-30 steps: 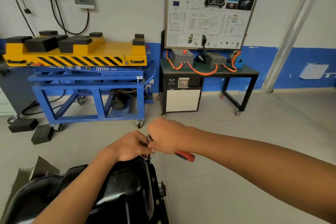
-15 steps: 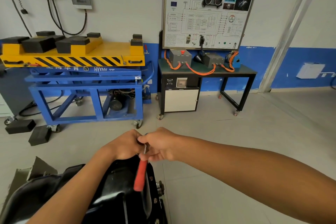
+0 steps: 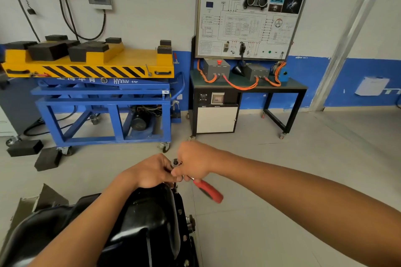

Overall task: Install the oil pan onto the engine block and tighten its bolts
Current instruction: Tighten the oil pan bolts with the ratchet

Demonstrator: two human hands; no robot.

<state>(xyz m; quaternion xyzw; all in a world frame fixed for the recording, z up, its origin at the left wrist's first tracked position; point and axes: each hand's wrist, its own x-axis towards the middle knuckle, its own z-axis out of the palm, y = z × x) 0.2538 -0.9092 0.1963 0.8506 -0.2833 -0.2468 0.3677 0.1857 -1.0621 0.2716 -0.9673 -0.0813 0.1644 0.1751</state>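
Observation:
A black oil pan (image 3: 149,217) sits on the engine block at the bottom centre, with several bolts (image 3: 184,238) along its right flange. My right hand (image 3: 193,163) grips a ratchet wrench with a red handle (image 3: 208,191); its head (image 3: 175,162) stands on an extension over the pan's far right corner. My left hand (image 3: 149,172) rests on the pan's far edge and pinches the extension below the ratchet head. The bolt under the socket is hidden.
A blue lift cart with a yellow striped top (image 3: 91,67) stands at the back left, black rubber blocks (image 3: 46,158) on the floor beside it. A training bench with an electrical panel (image 3: 249,84) is against the wall. Grey floor (image 3: 282,180) lies to the right.
The red handle swung from pointing toward me over the pan to pointing out to the right. Both hands stayed at the pan's far corner.

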